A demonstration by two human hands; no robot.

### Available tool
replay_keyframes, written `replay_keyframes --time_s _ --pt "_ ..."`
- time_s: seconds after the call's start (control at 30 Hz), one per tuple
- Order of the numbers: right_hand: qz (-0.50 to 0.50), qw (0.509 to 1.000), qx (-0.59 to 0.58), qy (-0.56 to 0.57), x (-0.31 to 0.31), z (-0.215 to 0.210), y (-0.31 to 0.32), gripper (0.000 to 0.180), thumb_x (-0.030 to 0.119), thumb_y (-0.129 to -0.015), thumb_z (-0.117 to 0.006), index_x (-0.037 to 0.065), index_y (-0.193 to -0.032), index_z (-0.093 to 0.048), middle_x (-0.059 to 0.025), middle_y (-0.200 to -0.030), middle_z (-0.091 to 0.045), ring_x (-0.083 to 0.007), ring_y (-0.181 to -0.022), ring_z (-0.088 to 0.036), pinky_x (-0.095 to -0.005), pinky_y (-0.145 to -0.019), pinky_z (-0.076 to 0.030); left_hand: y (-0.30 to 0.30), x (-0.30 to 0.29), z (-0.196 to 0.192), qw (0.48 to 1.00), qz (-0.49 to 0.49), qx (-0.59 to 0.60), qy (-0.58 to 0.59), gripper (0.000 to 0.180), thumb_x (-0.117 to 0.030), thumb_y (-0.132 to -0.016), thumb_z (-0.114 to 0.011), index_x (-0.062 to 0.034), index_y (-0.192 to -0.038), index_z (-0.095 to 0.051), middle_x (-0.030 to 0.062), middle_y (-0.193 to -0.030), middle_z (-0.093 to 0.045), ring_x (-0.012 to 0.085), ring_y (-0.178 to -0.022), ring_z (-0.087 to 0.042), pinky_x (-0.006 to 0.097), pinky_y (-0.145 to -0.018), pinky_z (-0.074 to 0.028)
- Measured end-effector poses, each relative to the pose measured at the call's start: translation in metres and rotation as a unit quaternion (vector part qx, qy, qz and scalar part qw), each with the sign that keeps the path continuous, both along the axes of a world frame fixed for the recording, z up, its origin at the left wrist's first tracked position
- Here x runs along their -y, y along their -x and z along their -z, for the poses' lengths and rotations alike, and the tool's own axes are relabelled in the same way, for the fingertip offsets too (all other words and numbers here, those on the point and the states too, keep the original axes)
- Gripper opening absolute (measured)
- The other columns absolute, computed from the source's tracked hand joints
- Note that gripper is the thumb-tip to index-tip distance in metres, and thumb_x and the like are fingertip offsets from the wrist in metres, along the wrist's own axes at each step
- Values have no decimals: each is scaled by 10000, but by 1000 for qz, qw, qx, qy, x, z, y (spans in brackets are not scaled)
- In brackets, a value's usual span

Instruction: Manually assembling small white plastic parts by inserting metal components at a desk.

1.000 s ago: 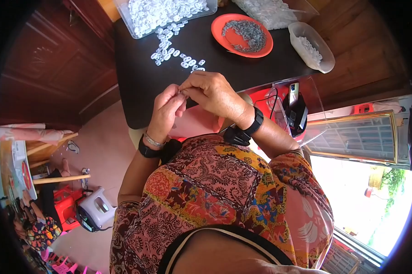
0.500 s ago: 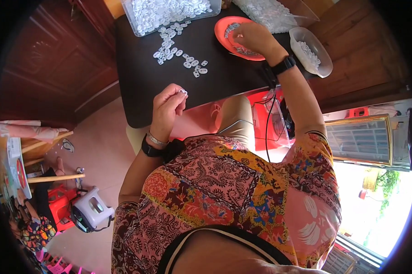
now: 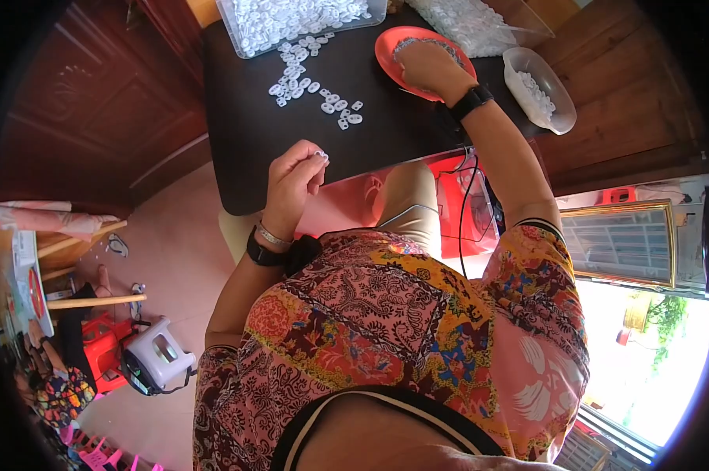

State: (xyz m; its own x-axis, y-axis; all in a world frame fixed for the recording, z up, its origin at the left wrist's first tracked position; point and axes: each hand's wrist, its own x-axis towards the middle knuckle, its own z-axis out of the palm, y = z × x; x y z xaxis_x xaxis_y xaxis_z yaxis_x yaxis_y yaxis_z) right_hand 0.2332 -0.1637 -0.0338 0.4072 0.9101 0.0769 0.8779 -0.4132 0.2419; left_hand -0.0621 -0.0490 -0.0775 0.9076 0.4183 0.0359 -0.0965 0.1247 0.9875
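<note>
My left hand (image 3: 293, 179) is closed at the table's near edge, pinching a small white plastic piece (image 3: 321, 155) between thumb and forefinger. Over on the right, my right hand (image 3: 437, 72) reaches down into a shallow red plate (image 3: 384, 56). Small grey metal-looking parts (image 3: 449, 47) lie along the plate's far side. The fingers of that hand are curled in and mostly covered by its back, so what they grip cannot be made out. Loose white oval pieces with holes (image 3: 332, 102) are scattered on the dark table, left of the plate.
A clear bin (image 3: 248, 52) heaped with white pieces stands at the back left. Behind the plate lies a clear bag of white pieces (image 3: 468, 27). A translucent scoop-shaped tub (image 3: 562, 118) holds more at right. A black cable (image 3: 466, 220) hangs below the table (image 3: 244, 157).
My right hand has shifted slightly within the red plate, its fingers lower and more hidden. The left hand keeps its pinch on the white piece. The whole view has moved a little.
</note>
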Motion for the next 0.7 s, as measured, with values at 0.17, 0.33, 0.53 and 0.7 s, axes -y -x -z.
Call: replay_keyframes --time_s 0.17,0.33,0.53,0.7 --pt "33 996 -44 -73 5 0 -17 159 111 -754 -522 30 -827 -638 -172 -774 -640 -344 -774 -624 -417 -696 -489 0 -3 -3 1000 0 -8 23 171 -130 -865 -514 -19 -746 -565 -11 -575 -484 48 -491 -405 200 -460 -289" --pt "30 925 -250 -284 35 -24 -21 214 189 -794 -594 18 -905 -657 -78 -797 -664 -183 -755 -627 -299 -708 -493 3 -5 -16 999 -7 -28 45 177 -145 -878 -508 -27 -757 -565 -19 -569 -472 41 -484 -389 194 -452 -287" --pt "-24 680 -609 -407 46 -32 71 175 145 -880 -600 -2 -963 -647 -36 -817 -639 -71 -768 -561 -208 -738 -444 13 5 -35 999 -37 -22 -31 207 -173 -899 -504 -17 -772 -551 -25 -593 -467 33 -517 -374 193 -474 -288" --pt "-67 658 -639 -393 35 -20 148 164 168 -912 -589 11 -916 -636 -23 -794 -632 -74 -709 -564 -214 -668 -468 21 20 -45 991 -33 19 -130 218 -166 -919 -511 14 -796 -514 -20 -615 -431 39 -568 -352 206 -504 -298"
